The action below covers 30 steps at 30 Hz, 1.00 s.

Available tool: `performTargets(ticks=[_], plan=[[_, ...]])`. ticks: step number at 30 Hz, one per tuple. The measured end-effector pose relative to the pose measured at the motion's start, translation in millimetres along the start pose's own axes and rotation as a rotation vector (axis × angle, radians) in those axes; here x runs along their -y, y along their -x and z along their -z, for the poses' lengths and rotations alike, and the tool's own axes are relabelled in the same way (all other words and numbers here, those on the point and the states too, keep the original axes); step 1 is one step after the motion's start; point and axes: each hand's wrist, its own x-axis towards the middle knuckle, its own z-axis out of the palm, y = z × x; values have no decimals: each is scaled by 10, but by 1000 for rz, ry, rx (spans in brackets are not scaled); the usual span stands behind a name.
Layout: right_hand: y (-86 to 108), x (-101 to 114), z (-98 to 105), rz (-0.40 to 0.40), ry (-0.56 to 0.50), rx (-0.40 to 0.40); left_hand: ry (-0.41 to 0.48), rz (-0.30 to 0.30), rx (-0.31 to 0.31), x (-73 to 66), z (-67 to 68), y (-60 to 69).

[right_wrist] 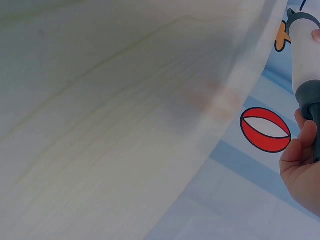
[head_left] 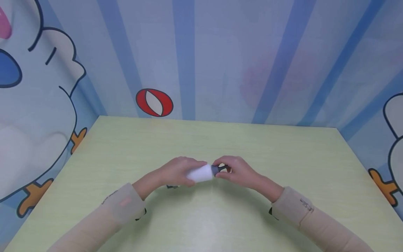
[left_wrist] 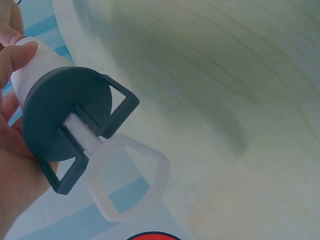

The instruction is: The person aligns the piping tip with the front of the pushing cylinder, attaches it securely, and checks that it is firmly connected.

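A large plunger syringe with a white barrel (head_left: 201, 174) is held a little above the table, lying nearly level. My left hand (head_left: 180, 171) grips the barrel from the left, thumb and fingers round it. In the left wrist view, its rear end carries a dark green flange (left_wrist: 47, 117) with two side loops, and a pale ring handle (left_wrist: 163, 175) sticks out of it. At the other end is a dark tapered tip (head_left: 215, 170), with a thin dark stem. My right hand (head_left: 237, 170) pinches this tip between thumb and fingers. The right wrist view shows the right fingers (right_wrist: 306, 135) beside the stem, partly cut off.
The pale yellow-green table (head_left: 201, 217) spreads under both hands. Behind it rises a blue striped backdrop (head_left: 214, 63) with a printed red and white ball (head_left: 154, 102). Cartoon-printed side panels (head_left: 34, 115) bound the table at left and right.
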Motion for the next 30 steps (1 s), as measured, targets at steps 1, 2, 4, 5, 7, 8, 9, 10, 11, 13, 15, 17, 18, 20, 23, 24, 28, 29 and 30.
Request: performTargets(ticks=[1, 2, 4, 5, 7, 8, 9, 10, 11, 13, 15, 17, 18, 20, 23, 24, 28, 29, 30], plan=[[0, -3, 0, -4, -7, -4, 2, -3, -3, 1, -1, 1], [-1, -5, -1, -7, -16, -8, -2, -7, -6, 0, -1, 1], [-2, -8, 1, -20, -42, -12, -4, -11, -12, 4, -4, 0], [-4, -9, 3, -25, -54, -13, -5, -13, -16, 5, -4, 0], [-5, -7, 8, -33, -77, -9, -8, -16, -24, 8, -7, -2], [-4, -10, 9, -35, -92, -6, -12, -17, -27, 10, -8, -4], [-5, -12, 9, -37, -106, -5, -13, -16, -31, 11, -9, -5], [-7, -20, 8, -32, -115, -2, -16, -17, -35, 12, -11, -6], [-8, -25, 7, -28, -126, 0, -20, -17, -39, 13, -13, -8], [-9, -28, 6, -24, -145, 1, -28, -18, -44, 13, -16, -8], [-11, -32, 3, -21, -154, 0, -34, -18, -49, 12, -18, -10], [-8, -27, 5, -25, -158, 3, -46, -18, -49, 15, -19, -10], [-7, -24, 7, -28, -159, 6, -50, -20, -49, 14, -18, -10], [-6, -20, 10, -38, -156, 14, -56, -22, -48, 16, -15, -12], [-5, -21, 18, -56, -133, 37, -51, -19, -48, 17, -10, -14], [-5, -22, 20, -64, -124, 44, -50, -19, -48, 17, -8, -15], [-5, -35, 23, -77, -91, 63, -52, -13, -50, 24, -10, -18], [-5, -37, 24, -80, -88, 67, -55, -15, -51, 25, -11, -19], [-3, -39, 23, -84, -86, 70, -58, -17, -51, 25, -12, -19]])
